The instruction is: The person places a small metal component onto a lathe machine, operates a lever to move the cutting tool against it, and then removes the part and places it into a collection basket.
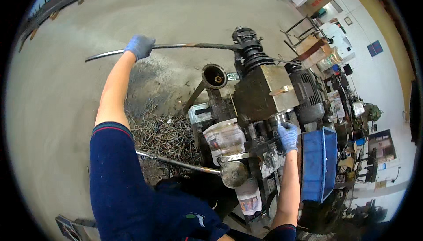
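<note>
My left hand (140,47), in a blue-grey work glove, is closed round a long metal lever bar (194,45). This bar reaches to the pulley end of a greasy, lathe-like machine (257,93). My right hand (288,137), in a similar glove, is at the shiny round spindle nose (278,118) on the near side of the headstock. Its fingers are bent in against the spindle, and whatever they hold is hidden. A brush (281,91) with a wooden handle lies on top of the headstock. Below, a second metal bar (176,162) runs to a round hub (234,173).
A blue plastic crate (318,165) stands right of my right forearm. Metal shavings or scrap rods (165,137) pile up on the floor to the left of the machine. Oily newspaper (224,139) covers part of the bed. A motor (308,95) sits behind the headstock.
</note>
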{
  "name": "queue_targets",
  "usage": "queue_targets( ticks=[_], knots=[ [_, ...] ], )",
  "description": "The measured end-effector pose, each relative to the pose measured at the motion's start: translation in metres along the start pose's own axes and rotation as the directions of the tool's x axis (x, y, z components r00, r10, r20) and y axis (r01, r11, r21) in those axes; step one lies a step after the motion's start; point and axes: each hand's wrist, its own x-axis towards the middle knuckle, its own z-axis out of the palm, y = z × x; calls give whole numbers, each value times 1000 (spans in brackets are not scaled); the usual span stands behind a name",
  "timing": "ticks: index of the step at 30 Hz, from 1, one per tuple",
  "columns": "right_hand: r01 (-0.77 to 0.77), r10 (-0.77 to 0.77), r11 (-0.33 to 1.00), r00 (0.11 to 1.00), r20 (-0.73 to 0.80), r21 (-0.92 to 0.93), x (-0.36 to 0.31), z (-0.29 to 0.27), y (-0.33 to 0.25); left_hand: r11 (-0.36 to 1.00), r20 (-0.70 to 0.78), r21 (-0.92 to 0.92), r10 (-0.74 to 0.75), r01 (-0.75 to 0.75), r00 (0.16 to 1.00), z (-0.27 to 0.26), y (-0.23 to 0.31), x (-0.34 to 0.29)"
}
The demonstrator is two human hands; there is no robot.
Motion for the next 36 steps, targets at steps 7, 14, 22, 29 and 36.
queue_targets(
  ticks=[7, 14, 22, 29, 36],
  knots=[
    [203, -161, 949, 969, -186, 239, -86, -32, -77, 872, -18, -458, -206, 175, 978, -24, 61, -23],
    [49, -55, 998, 907, -416, -26, -200, -99, -30, 781, -225, -598, 54, -181, 973, 23, 208, -52],
    [-310, 218, 948, 803, -554, -77, -353, -125, 86, 892, 316, -402, 346, -206, 883, 188, 296, -47],
    [-522, 388, 851, 691, -610, -50, -423, -145, 167, 823, 425, -43, 527, -566, 736, 134, 298, -1],
    [-637, 481, 510, 769, -422, -579, -422, -179, 251, 849, 385, -422, 485, -318, 785, 84, 243, -41]
  ],
)
